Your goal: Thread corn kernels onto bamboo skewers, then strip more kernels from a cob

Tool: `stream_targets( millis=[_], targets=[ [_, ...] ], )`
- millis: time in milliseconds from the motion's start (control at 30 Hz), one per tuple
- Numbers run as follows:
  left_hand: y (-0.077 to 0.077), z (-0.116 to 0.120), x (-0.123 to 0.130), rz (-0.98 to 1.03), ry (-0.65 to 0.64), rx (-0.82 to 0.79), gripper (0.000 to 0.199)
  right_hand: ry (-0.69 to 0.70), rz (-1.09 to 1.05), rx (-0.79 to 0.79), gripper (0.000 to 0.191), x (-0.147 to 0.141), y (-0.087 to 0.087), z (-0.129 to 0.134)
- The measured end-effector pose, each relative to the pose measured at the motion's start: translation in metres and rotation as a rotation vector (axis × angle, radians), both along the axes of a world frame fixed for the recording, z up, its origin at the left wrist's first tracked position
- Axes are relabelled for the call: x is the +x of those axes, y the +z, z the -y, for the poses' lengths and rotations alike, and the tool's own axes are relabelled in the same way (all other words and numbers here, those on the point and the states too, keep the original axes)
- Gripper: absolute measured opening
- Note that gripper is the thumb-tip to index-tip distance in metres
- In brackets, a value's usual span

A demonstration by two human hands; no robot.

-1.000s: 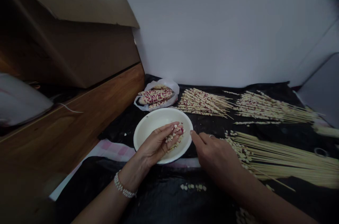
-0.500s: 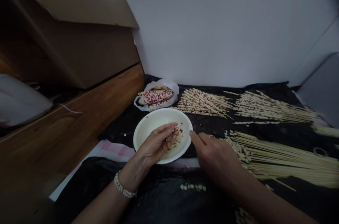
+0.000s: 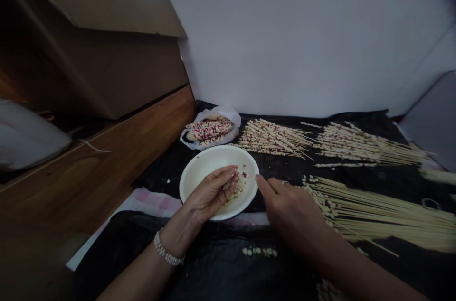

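Note:
My left hand [image 3: 210,192] is over the white bowl [image 3: 194,168], its fingers curled together, with pale corn kernels [image 3: 227,186] partly showing inside them. More loose kernels [image 3: 235,192], whitish with a few dark red ones, lie in the bowl below the fingertips. Just past the bowl's right rim is my right hand [image 3: 285,201], closed with thumb and index finger pinched. Whatever it grips is too thin or hidden to make out. Beside its wrist, bare bamboo skewers [image 3: 384,211] lie with a heap of kernels [image 3: 322,201] at their left ends.
Behind the bowl, a plastic bag [image 3: 233,118] holds red-and-white corn cobs [image 3: 210,128]. Two piles of skewers threaded with kernels [image 3: 267,135] [image 3: 349,144] lie along the wall. A short row of kernels [image 3: 259,251] sits on the black sheet [image 3: 213,268]. A cardboard box [image 3: 135,63] stands left.
Both hands stay almost in place. A small red-and-white bit at the left fingertips no longer shows there, and a dark red piece is visible beside them over the bowl.

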State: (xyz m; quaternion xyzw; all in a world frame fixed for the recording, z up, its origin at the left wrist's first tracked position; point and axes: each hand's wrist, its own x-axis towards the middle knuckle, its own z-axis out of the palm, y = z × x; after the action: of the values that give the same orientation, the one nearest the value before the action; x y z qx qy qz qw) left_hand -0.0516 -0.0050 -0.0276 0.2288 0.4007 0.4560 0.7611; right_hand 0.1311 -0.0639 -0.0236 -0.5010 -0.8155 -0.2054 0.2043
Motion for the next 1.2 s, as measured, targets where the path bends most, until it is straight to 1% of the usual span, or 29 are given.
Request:
stream_targets(
  millis=[267, 433, 567, 700, 900, 1033, 1200],
  targets=[
    [0.002, 0.002, 0.001, -0.032, -0.002, 0.011, 0.009, 0.052, 0.030, 0.014, 0.047, 0.006, 0.011, 0.000],
    [0.003, 0.002, 0.002, -0.038, -0.031, 0.001, 0.007, 0.083, 0.049, 0.015, 0.039, 0.013, 0.019, -0.002],
    [0.004, 0.004, 0.002, -0.058, -0.056, 0.033, 0.006, 0.102, 0.081, 0.007, 0.035, 0.015, 0.023, -0.003],
    [0.004, 0.004, 0.002, -0.062, -0.047, 0.026, 0.008, 0.107, 0.069, 0.004, 0.034, 0.013, 0.020, -0.002],
    [0.006, 0.003, 0.002, 0.019, -0.005, -0.047, 0.009, 0.065, 0.032, 0.007, 0.042, 0.010, 0.014, -0.002],
    [0.007, 0.003, 0.002, 0.033, 0.001, -0.053, 0.010, 0.071, 0.043, -0.005, 0.046, 0.010, 0.012, -0.002],
    [0.007, 0.003, 0.003, 0.028, 0.017, -0.065, 0.010, 0.061, 0.027, 0.034, 0.045, 0.007, 0.010, -0.002]
  ],
)
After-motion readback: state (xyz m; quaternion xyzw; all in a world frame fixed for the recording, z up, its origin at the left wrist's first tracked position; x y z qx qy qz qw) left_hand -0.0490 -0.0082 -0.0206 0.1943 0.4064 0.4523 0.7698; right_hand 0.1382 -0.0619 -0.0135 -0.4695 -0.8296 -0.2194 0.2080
